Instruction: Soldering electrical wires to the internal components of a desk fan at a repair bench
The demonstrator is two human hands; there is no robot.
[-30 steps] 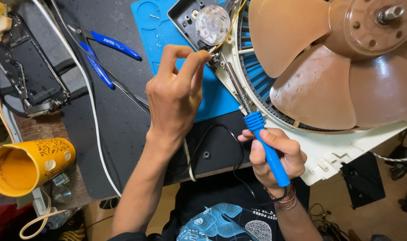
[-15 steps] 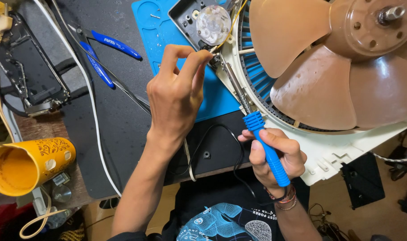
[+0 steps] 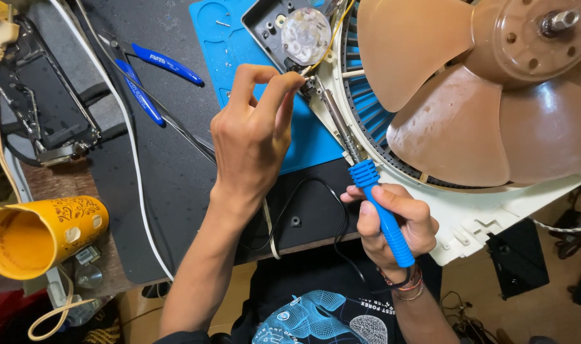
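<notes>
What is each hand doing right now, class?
Left hand: fingertips pinched at the fan's switch box.
Right hand: closed around the blue soldering iron.

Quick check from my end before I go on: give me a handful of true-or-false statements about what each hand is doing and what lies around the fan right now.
1. The right hand grips a blue-handled soldering iron. True.
2. The left hand lies flat on the blue mat. False: it is raised, its fingertips pinched by the iron's tip at the fan's edge.
3. The fan blades are brown and translucent. True.
4. The blue-handled cutters are in the left hand. False: they lie on the dark table, left of the mat.
5. A yellow cup lies on its side at the left. True.
</notes>
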